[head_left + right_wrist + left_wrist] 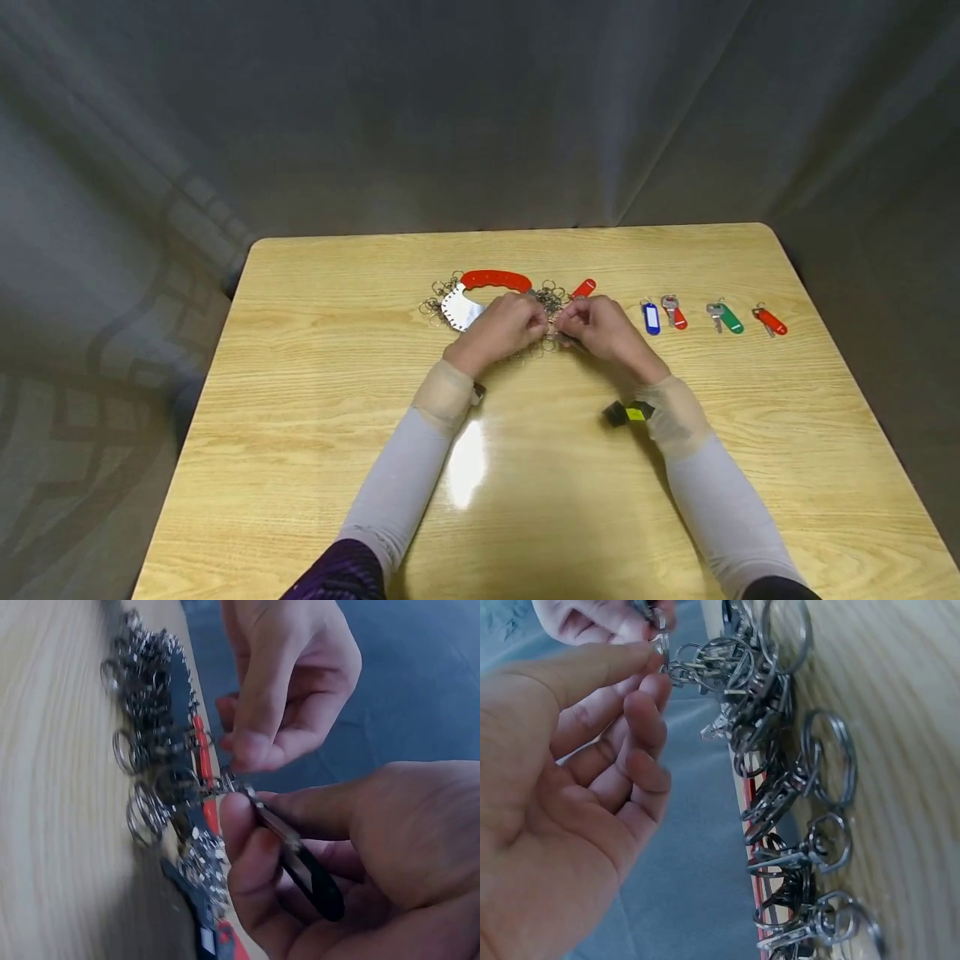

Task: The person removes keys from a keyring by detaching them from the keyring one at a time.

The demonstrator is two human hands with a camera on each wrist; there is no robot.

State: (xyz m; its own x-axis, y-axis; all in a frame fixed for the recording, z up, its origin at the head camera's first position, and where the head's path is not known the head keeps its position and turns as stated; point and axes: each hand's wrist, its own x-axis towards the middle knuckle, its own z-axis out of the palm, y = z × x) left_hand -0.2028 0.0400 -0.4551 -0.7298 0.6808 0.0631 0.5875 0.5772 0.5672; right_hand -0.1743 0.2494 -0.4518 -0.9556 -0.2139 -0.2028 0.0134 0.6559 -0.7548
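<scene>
A large key carrier lies on the table, with a red handle (495,279), a shiny plate (459,308) and many metal clips with split rings (780,787) along its edge. Over its right side both hands meet. My left hand (504,327) pinches a small metal ring or clip between thumb and index finger. My right hand (602,329) grips a key tag (311,881), dark-looking with a metal part, its ring end pointing at the left fingertips. Whether ring and clip are joined is hidden by the fingers. Just beyond the right hand lies a red key tag (583,289).
To the right lie a blue key tag (651,318), a red tag with a key (679,318), a green tag with a key (729,319) and another red tag with a key (772,322). Behind the wooden table (337,375) hangs a grey curtain (450,125).
</scene>
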